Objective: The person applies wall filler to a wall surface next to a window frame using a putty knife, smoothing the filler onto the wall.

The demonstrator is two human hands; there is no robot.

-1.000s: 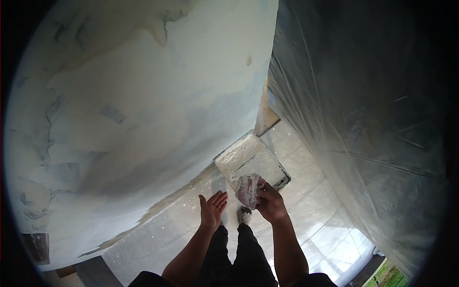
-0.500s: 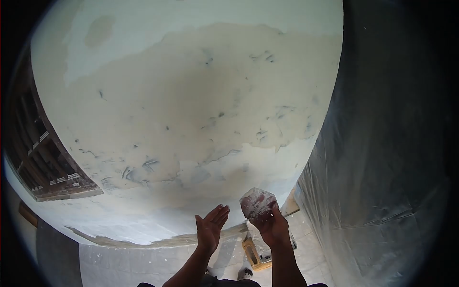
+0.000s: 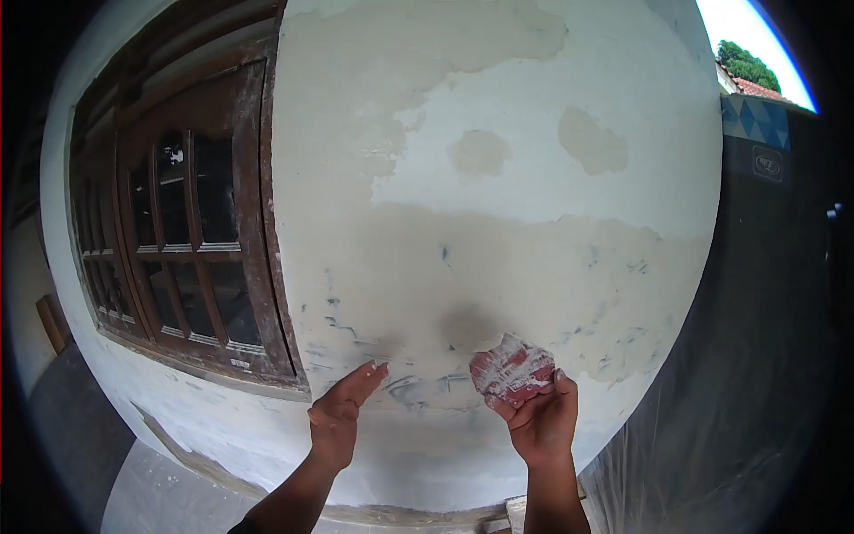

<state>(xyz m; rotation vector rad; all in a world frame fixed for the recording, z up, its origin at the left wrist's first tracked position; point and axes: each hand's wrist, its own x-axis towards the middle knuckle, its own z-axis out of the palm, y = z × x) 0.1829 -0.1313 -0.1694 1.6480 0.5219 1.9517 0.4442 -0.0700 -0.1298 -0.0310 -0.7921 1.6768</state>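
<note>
My right hand (image 3: 544,422) pinches a piece of red sandpaper (image 3: 513,372) along its lower edge, thumb on the right side. The sheet is roughly palm-sized, uneven in outline and streaked with white powder or paste. It overlaps the lower part of a pale wall (image 3: 427,463) in this view. My left hand (image 3: 342,414) is raised in front of the same wall, palm turned inward, fingers stretched out and holding nothing. Around both hands the wall carries a broad beige patch (image 3: 534,267) with scattered dark scuffs.
A dark wooden window (image 3: 191,205) with small panes fills the left of the wall. Two beige spots, one a rounded patch (image 3: 479,153), mark the upper wall. Dark sheeting (image 3: 756,294) hangs at the right. Grey floor covering (image 3: 147,498) lies at lower left.
My view has tilted up and swung left, bringing the window into sight. Both hands appear higher on the wall; the left hand has shifted left. My right hand still grips the sandpaper.
</note>
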